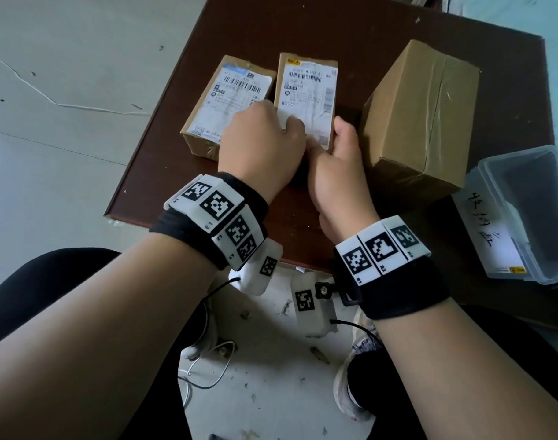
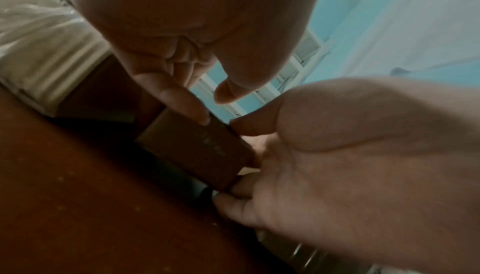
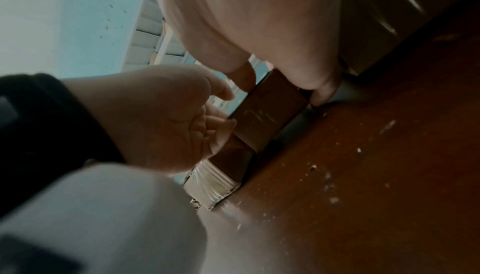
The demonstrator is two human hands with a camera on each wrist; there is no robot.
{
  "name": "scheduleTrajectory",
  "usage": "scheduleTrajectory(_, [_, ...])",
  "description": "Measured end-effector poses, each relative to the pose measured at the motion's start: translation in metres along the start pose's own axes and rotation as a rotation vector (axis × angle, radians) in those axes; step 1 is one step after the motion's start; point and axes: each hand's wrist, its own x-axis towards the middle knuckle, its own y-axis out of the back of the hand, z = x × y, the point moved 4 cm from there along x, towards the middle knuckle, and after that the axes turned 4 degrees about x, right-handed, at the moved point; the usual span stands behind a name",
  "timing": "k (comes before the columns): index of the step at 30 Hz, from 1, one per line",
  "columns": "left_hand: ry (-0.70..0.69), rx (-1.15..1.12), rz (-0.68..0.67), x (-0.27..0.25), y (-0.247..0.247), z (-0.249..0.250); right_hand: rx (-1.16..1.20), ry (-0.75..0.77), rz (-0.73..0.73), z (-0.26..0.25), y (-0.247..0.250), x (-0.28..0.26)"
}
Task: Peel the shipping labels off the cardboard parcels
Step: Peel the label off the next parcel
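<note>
The dark brown tabletop (image 1: 303, 30) carries three cardboard parcels in a row. The largest, a plain taped parcel (image 1: 420, 115), stands at the right, with a clear plastic bin (image 1: 525, 214) just beside it at the tabletop's edge. At the left lies a smaller parcel (image 1: 207, 122) with its shipping label (image 1: 239, 87) flat on top. Between them sits the middle parcel (image 1: 306, 90), whose white label (image 1: 309, 96) covers most of its top face and looks wrinkled.

Both hands meet at the near end of this middle parcel. The right hand (image 1: 341, 163) grips the parcel's near right corner, its thumb on top by the label's edge and its fingers (image 2: 233, 202) curled down against the side. The left hand (image 1: 261, 144) rests over the near left part of the label, fingers bent down onto the parcel's top edge; from the wrist views its thumb (image 2: 231, 89) stands apart from the fingertip (image 2: 194, 112) touching the cardboard, so whether this grip has hold of any label edge cannot be told.
</note>
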Motion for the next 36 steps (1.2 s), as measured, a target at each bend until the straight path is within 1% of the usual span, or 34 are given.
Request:
scheduleTrajectory(3, [-0.054, -0.004, 0.068, -0.002, 0.002, 0.002, -0.001, 0.103, 0.061, -0.008, 0.006, -0.001])
scheduleTrajectory(12, [-0.12, -0.217, 0.241, -0.007, 0.018, 0.006, -0.019, 0.32, 0.08, -0.038, 0.009, -0.017])
scheduleTrajectory(17, [-0.171, -0.248, 0.304, -0.011, 0.03, 0.013, 0.047, 0.427, 0.032, -0.051, 0.007, -0.032])
scheduleTrajectory(20, [-0.191, -0.345, 0.34, -0.013, 0.032, 0.015, 0.062, 0.482, 0.031, -0.057, 0.009, -0.04])
scheduleTrajectory(23, [-0.252, -0.433, 0.377, -0.017, 0.033, 0.022, 0.106, 0.53, 0.009, -0.065, 0.015, -0.046])
scheduleTrajectory(27, [-0.335, -0.51, 0.381, -0.025, 0.03, 0.036, 0.159, 0.568, 0.004, -0.075, 0.027, -0.056])
scheduleTrajectory(30, [-0.352, -0.566, 0.351, -0.031, 0.026, 0.045, 0.182, 0.568, 0.01, -0.078, 0.039, -0.06])
scheduleTrajectory(36, [-0.404, -0.609, 0.317, -0.043, 0.016, 0.066, 0.127, 0.575, 0.056, -0.078, 0.066, -0.064])
